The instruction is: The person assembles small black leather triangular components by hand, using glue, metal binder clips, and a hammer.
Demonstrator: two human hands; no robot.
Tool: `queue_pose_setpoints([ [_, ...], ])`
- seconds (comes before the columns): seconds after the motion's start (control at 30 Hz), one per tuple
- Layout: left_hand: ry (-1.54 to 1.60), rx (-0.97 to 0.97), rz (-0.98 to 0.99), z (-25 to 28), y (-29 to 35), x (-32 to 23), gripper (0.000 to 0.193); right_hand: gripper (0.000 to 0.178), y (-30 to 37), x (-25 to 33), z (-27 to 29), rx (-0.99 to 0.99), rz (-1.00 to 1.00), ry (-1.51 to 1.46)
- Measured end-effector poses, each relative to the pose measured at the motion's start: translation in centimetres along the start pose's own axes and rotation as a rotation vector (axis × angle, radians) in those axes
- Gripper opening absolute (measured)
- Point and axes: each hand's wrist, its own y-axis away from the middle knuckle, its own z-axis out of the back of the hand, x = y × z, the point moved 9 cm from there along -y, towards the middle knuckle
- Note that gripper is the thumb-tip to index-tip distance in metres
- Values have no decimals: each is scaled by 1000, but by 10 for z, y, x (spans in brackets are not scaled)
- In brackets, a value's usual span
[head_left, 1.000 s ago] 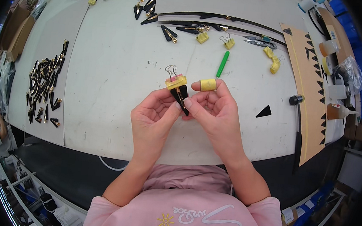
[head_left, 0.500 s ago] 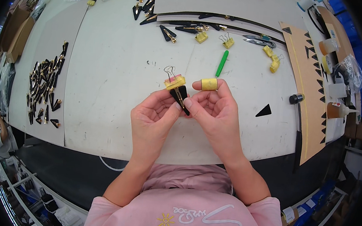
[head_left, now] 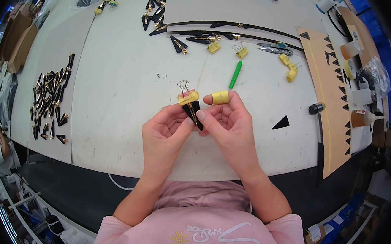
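Note:
Between my two hands is a black triangular hair clip with a gold metal strip. A binder clip wrapped in yellow tape is clamped across its wide upper end, with something pink under the wire handles. My left hand pinches the hair clip's left side. With thumb and fingers, my right hand grips it near the pointed lower end; yellow tape circles the right index finger. A green-handled tool lies just beyond that finger. To the right, a loose black triangle piece rests on the table.
Many black hair clips lie on a grey board at the left. Beyond my hands are yellow-taped binder clips, thread snips and more hair clips. A brown strip with black triangles, a hammer-like tool and bottles are right.
The view has shifted slightly, so the table items appear a little displaced. Both hands keep hold of the hair clip, and the yellow-taped binder clip stays on it.

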Motion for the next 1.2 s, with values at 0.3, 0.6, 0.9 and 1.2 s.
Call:
queue_pose_setpoints([
  [0.3, -27, -8, -10, -1, 2, -3, 24, 23, 0, 1, -1, 4, -8, 17],
  [0.6, -14, 4, 3, -6, 2, -3, 25, 21, -1, 3, 2, 8, -30, 17],
  [0.9, 30, 76, 101, 1, 1, 0, 26, 19, 4, 3, -3, 121, -249, 118],
  [1.2, 89, 84, 134, 3, 1, 3, 24, 24, 4, 0, 1, 42, -45, -3],
])
